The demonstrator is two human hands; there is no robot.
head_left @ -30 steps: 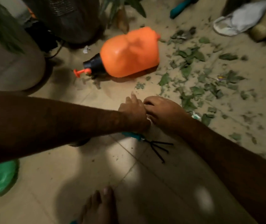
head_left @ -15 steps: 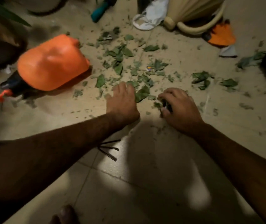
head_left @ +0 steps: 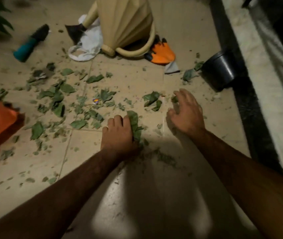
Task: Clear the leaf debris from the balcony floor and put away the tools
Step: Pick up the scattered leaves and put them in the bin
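Leaf debris [head_left: 78, 124] strewn ahead of hands; left hand [head_left: 118, 135] grips some, right hand [head_left: 187, 116] splayed just beside

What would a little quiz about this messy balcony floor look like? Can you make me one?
1. True or false: leaves lie scattered over the floor.
2. The left hand grips: A) leaves B) a spoon C) a brush.
3. Fill in: the orange glove lies beside the beige ____.
Key: 1 true; 2 A; 3 watering can.
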